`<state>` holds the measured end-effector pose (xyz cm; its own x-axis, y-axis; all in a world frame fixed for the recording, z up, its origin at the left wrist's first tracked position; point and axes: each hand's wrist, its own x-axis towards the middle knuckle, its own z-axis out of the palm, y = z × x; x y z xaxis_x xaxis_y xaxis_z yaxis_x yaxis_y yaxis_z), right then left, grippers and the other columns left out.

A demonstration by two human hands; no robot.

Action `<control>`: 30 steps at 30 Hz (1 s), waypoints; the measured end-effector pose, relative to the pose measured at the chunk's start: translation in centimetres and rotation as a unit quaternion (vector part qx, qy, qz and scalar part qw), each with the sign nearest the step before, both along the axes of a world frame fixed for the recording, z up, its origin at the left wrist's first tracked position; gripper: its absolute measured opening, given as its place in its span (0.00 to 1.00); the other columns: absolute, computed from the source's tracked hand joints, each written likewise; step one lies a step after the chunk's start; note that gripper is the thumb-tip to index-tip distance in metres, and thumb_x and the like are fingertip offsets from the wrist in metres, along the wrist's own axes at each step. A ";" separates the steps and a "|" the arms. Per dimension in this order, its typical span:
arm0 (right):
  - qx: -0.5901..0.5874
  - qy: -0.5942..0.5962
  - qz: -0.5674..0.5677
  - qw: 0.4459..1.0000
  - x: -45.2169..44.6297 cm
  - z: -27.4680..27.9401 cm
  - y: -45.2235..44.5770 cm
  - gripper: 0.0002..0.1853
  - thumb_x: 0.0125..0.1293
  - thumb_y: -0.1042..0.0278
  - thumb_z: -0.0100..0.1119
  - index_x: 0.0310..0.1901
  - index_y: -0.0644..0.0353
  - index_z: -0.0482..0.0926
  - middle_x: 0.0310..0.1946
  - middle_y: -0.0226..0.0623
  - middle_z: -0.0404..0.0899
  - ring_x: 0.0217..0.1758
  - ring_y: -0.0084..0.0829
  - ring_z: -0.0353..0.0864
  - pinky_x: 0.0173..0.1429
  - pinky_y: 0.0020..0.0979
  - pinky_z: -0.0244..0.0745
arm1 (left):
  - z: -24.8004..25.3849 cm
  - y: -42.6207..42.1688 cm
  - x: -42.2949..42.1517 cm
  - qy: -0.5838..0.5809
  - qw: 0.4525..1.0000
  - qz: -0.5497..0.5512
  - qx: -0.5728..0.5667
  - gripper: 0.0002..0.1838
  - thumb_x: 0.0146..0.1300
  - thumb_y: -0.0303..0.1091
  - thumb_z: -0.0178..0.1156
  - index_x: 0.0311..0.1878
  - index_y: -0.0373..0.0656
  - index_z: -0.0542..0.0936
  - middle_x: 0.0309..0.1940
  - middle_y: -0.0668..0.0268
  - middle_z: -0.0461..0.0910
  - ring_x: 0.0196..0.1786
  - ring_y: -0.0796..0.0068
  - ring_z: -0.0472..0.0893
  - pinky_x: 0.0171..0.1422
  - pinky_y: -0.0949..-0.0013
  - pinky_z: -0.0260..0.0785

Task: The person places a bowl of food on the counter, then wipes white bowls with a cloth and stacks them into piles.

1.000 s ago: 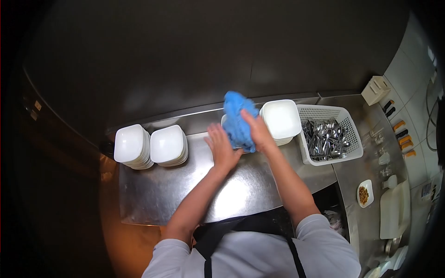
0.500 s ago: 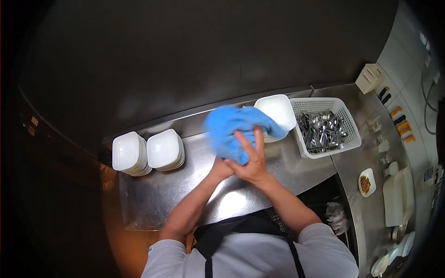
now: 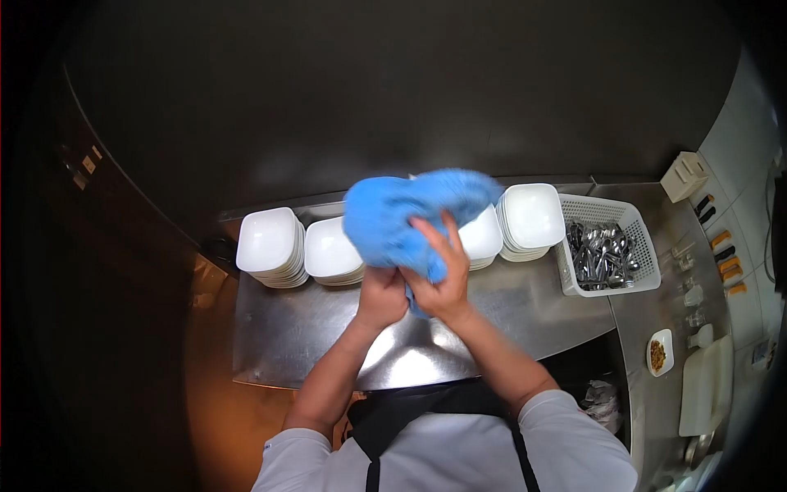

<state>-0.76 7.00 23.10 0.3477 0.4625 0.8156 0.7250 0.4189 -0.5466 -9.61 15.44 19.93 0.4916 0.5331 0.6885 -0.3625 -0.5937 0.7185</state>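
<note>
A blue cloth (image 3: 385,217), blurred in places by motion, is bunched up in front of me above the steel counter. My left hand (image 3: 383,297) is closed on its lower left part, the fingers mostly hidden under the fabric. My right hand (image 3: 445,275) grips the cloth from the right, thumb and fingers pressed into it. Whether anything is wrapped inside cannot be seen. Behind the cloth stands a stack of white square bowls (image 3: 482,238), partly covered from view. To the left is another bowl stack (image 3: 332,246), close to the cloth's edge.
More white bowls are stacked at the far left (image 3: 269,242) and right (image 3: 533,215). A white perforated basket (image 3: 648,254) holds metal cutlery (image 3: 602,256). On the right counter are a small dish of brown food (image 3: 658,353), glasses and a white board (image 3: 701,389). Knives (image 3: 721,238) line the wall.
The view has shifted, so the counter and stacks appear elsewhere in the frame. The cloth has turned and spread in my hands, and my left hand shows more fully.
</note>
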 end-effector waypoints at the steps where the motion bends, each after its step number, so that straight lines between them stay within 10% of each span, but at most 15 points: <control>1: -0.022 -0.009 0.017 1.000 0.9 2.8 0.5 0.22 0.75 0.62 0.49 0.64 0.68 0.70 0.61 0.45 0.75 0.64 0.40 0.75 0.69 0.36 0.67 | 0.6 -0.5 -1.0 0.025 0.998 -0.027 -0.041 0.09 0.73 0.30 0.55 0.47 0.34 0.80 0.30 0.68 0.80 0.34 0.84 0.75 0.38 0.75 0.69; 3: -0.049 0.176 0.131 0.974 3.0 4.6 2.1 0.23 0.75 0.58 0.52 0.62 0.67 0.73 0.55 0.42 0.79 0.58 0.36 0.79 0.63 0.34 0.72 | 2.5 -2.1 -3.2 0.075 0.986 -0.081 -0.126 0.10 0.73 0.30 0.56 0.49 0.34 0.80 0.26 0.70 0.78 0.30 0.84 0.74 0.35 0.75 0.67; 5: -0.054 0.531 0.306 0.788 4.9 2.2 4.3 0.23 0.73 0.53 0.56 0.59 0.64 0.75 0.48 0.37 0.82 0.49 0.30 0.83 0.54 0.31 0.79 | 3.1 -2.6 -4.4 0.076 0.990 -0.096 -0.073 0.10 0.73 0.30 0.57 0.49 0.34 0.80 0.25 0.70 0.77 0.28 0.84 0.72 0.33 0.75 0.66; 8: -0.093 0.639 0.270 0.714 3.7 -4.1 6.7 0.24 0.72 0.48 0.56 0.57 0.62 0.77 0.44 0.34 0.82 0.43 0.23 0.83 0.48 0.25 0.79 | 1.6 -1.3 -5.0 0.096 0.994 -0.043 -0.027 0.10 0.71 0.32 0.59 0.48 0.36 0.81 0.21 0.64 0.77 0.24 0.77 0.75 0.30 0.69 0.67; 12: -0.205 0.555 0.225 0.774 -3.1 -6.2 3.4 0.25 0.72 0.51 0.57 0.58 0.65 0.77 0.47 0.34 0.82 0.50 0.25 0.80 0.54 0.28 0.76 | -1.4 4.4 -5.6 0.189 0.971 0.144 0.002 0.11 0.68 0.33 0.60 0.48 0.37 0.81 0.26 0.51 0.82 0.28 0.50 0.82 0.32 0.58 0.72; 17: -0.163 0.597 0.190 0.762 -1.8 -4.2 0.2 0.27 0.72 0.52 0.57 0.62 0.67 0.73 0.54 0.37 0.79 0.55 0.29 0.79 0.60 0.31 0.74 | -5.4 10.1 -8.3 0.205 0.917 0.195 0.281 0.10 0.64 0.29 0.59 0.47 0.42 0.84 0.37 0.56 0.86 0.36 0.54 0.85 0.41 0.55 0.76; 30: -0.115 0.524 0.045 0.843 5.0 -6.7 -9.0 0.26 0.72 0.57 0.56 0.65 0.67 0.70 0.58 0.40 0.77 0.59 0.32 0.77 0.63 0.33 0.72 | -5.3 10.7 -10.1 0.451 0.835 0.171 0.263 0.17 0.68 0.29 0.54 0.59 0.50 0.80 0.55 0.56 0.82 0.65 0.51 0.75 0.76 0.42 0.52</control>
